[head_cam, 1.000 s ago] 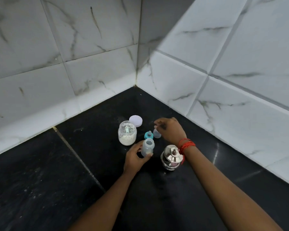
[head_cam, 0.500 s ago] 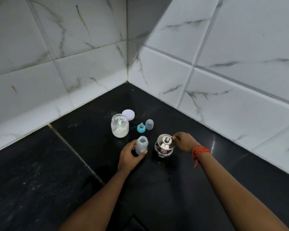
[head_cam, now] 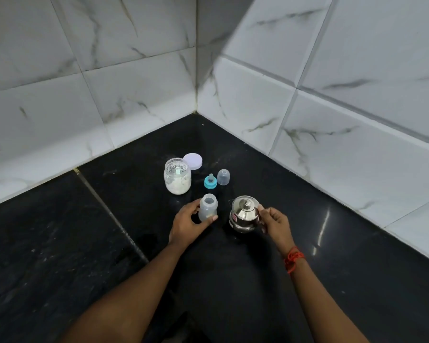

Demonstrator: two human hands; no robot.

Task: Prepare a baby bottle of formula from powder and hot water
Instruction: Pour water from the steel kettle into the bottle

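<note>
An open, translucent baby bottle (head_cam: 207, 206) stands upright on the black counter (head_cam: 60, 243); my left hand (head_cam: 187, 225) wraps around its lower part. Right of it sits a small steel pot with a knobbed lid (head_cam: 244, 214). My right hand (head_cam: 274, 222) grips the pot's right side. Behind the bottle lie a teal ring with its teat (head_cam: 210, 182) and a clear bottle cap (head_cam: 223, 177). A glass jar of white powder (head_cam: 177, 179) stands open with a scoop inside, its pale lid (head_cam: 193, 161) lying behind it.
White marble-look tiled walls (head_cam: 332, 120) meet in a corner just behind the objects. A seam (head_cam: 109, 209) runs diagonally across the counter left of my left arm. A red thread band (head_cam: 292, 258) circles my right wrist.
My right hand left the clear cap beside the teat ring, moved back to the steel pot and took hold of its side. My left hand kept holding the bottle.
</note>
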